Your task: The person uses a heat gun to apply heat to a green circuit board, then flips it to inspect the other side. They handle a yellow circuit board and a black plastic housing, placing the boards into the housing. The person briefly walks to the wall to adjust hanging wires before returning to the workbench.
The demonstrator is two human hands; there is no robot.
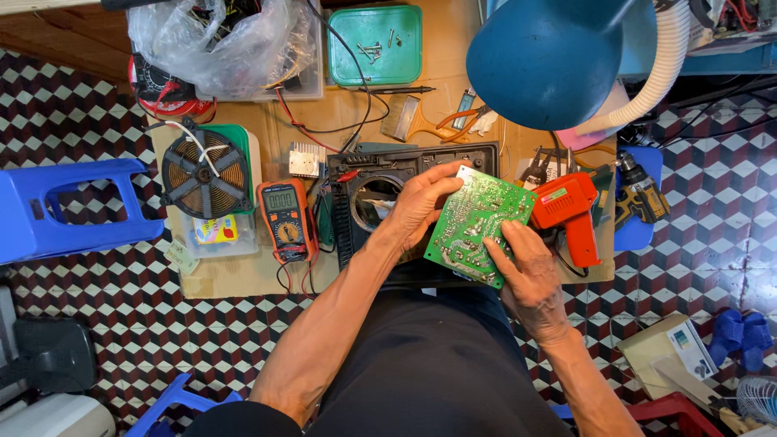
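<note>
A green circuit board (473, 222) is held tilted above my lap, solder side up. My left hand (421, 202) grips its upper left edge, fingers curled over the top. My right hand (526, 271) holds its lower right edge, thumb pressed on the board's face. Just behind the board lies a black appliance housing (380, 174) with a round opening. An orange soldering gun (571, 210) rests right of the board, close to my right hand.
An orange multimeter (285, 218) and a copper coil disc (202, 171) sit left on the cardboard-covered low table (243, 279). A green tray (376, 44) with screws, a brush (405, 120), a plastic bag (222, 44), a blue lamp shade (546, 57), a cordless drill (639, 194) and a blue stool (69, 210) surround it.
</note>
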